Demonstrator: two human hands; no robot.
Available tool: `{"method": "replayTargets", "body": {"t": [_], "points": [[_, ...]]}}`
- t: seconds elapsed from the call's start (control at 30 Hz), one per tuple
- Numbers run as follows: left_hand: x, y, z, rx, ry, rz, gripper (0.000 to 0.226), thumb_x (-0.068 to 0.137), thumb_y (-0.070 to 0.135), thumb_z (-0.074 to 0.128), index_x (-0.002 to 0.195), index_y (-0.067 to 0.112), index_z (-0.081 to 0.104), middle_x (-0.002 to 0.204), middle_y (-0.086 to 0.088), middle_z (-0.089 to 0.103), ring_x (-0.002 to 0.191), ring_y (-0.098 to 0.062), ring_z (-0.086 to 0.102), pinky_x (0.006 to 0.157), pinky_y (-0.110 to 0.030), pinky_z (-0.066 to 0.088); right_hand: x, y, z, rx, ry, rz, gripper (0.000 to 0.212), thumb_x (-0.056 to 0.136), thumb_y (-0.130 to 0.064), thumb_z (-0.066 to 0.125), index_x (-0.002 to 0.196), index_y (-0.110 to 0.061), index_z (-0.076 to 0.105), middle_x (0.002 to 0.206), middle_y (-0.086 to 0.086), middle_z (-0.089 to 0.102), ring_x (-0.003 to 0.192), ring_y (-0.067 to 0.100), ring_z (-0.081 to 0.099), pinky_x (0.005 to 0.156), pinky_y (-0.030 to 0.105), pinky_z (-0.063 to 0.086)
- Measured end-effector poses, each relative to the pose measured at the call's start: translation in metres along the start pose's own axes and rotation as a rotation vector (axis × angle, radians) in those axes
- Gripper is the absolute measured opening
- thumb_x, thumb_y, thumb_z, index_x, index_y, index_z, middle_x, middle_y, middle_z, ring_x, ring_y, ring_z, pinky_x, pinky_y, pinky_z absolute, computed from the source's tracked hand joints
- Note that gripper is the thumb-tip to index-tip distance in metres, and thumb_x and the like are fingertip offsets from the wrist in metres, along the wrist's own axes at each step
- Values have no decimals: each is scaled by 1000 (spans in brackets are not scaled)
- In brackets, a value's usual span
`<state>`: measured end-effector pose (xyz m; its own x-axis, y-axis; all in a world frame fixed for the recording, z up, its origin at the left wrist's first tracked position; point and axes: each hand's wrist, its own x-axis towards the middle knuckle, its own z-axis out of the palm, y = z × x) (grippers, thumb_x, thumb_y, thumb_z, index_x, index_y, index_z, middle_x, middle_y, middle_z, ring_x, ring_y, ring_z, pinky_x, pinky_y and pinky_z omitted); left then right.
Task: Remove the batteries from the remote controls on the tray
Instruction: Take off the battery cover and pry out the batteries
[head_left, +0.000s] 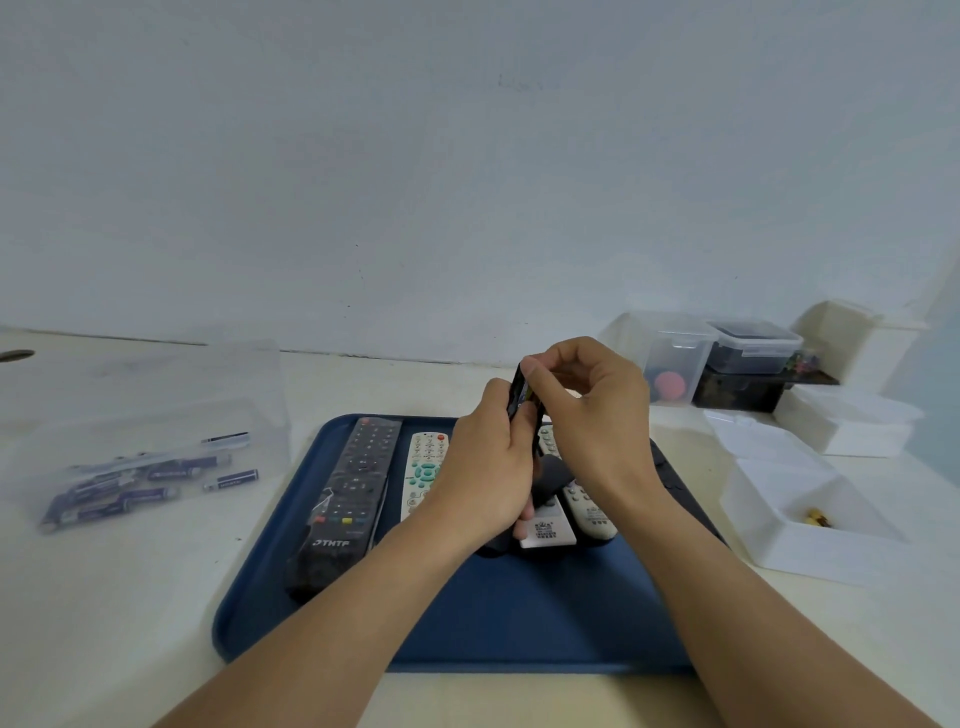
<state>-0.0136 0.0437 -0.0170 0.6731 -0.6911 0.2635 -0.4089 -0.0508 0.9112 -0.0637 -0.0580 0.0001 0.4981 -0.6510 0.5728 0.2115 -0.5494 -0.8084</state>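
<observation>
On the far left lies a clear bag (150, 441) of loose batteries (130, 488) on the table; they overlap, so I make out roughly eight or more and cannot give a sure count. One battery (231, 479) lies just right of the heap.

The blue tray (519, 613) sits in the middle. At its left lies one long black remote (348, 499), face up, in a plastic sleeve. Beside it is one white remote (423, 467) with green buttons, partly hidden by the left hand (483, 467). That hand is wrapped round a small black remote (522, 400), held upright above the tray. The right hand (587, 410) pinches at the top edge of it, thumb and forefinger closed on the open back, where a yellowish battery seems to show.

For this step it would seem best to keep the left grip firm and low, leaving the battery bay free, and to lever the battery out from its spring end with a fingertip, not to pull straight. Working over the tray would catch a drop.

Under the hands lie two more white remotes (548, 527) (592, 512), so five remotes in all show.

To the right is a white box (779, 499) with one yellow battery (820, 518) in it. Further back stand several clear containers (675, 358).
</observation>
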Motion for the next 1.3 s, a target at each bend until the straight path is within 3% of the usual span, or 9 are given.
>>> {"method": "replayTargets", "body": {"t": [0.43,0.67,0.73,0.8,0.87,0.93,1.0,1.17,1.3], "points": [[0,0,-3,-54,6,-52,23,109,37,35,98,19,42,72,-16,59,41,-29,55,40,-36,48,-2,1,1,21,-32,13,4,85,-17,78,86,-18,75,86,-10,76,87,0,72,76,21,57],[1,4,-8,-199,-41,-79,17,108,29,39,98,17,44,75,-13,58,45,-27,51,40,-34,48,19,-2,-14,642,96,372,9,95,1,60,102,1,66,82,11,70,82,20,67,88,29,59],[2,4,-11,-259,-86,-101,17,108,25,37,99,13,45,73,-13,58,44,-26,49,42,-33,46,28,2,-21,697,123,524,21,99,6,46,110,7,64,69,6,54,62,15,55,65,22,58],[5,3,-15,-306,-134,-125,17,107,21,36,108,8,47,74,-15,59,45,-26,49,44,-32,46,30,3,-25,541,14,634,24,100,-1,45,110,6,66,60,-1,36,47,9,31,41,18,32],[6,2,-18,-317,-177,-148,20,107,21,38,113,9,53,73,-15,61,48,-26,51,44,-32,47,28,6,-24,378,-228,614,26,102,-23,51,88,-6,66,59,-4,26,47,9,18,41,21,17],[9,4,-25,-341,-205,-198,22,107,24,44,114,10,59,74,-11,65,50,-25,55,44,-31,49,25,9,-26,203,-396,478,34,98,-36,61,70,-16,61,57,-6,26,49,10,17,42,22,16],[11,7,-39,-464,-230,-304,30,104,30,50,116,6,64,80,-10,71,54,-23,62,42,-29,51,25,9,-28,125,-425,408,28,94,-33,67,75,-13,68,54,-7,30,49,10,19,41,21,19],[19,7,-78,-1109,-65,-390,53,85,37,68,117,-4,66,109,-20,73,77,-29,71,57,-25,61,24,8,-32,169,-479,510,36,92,-35,69,62,-21,55,50,-10,26,46,9,16,38,19,17],[21,0,-53,-828,-10,-221,30,98,19,57,125,8,66,110,-8,75,92,-20,67,77,-28,60,3,0,-8,192,-580,503,45,93,-38,67,59,-18,47,52,-6,20,45,11,14,38,18,19]]}}
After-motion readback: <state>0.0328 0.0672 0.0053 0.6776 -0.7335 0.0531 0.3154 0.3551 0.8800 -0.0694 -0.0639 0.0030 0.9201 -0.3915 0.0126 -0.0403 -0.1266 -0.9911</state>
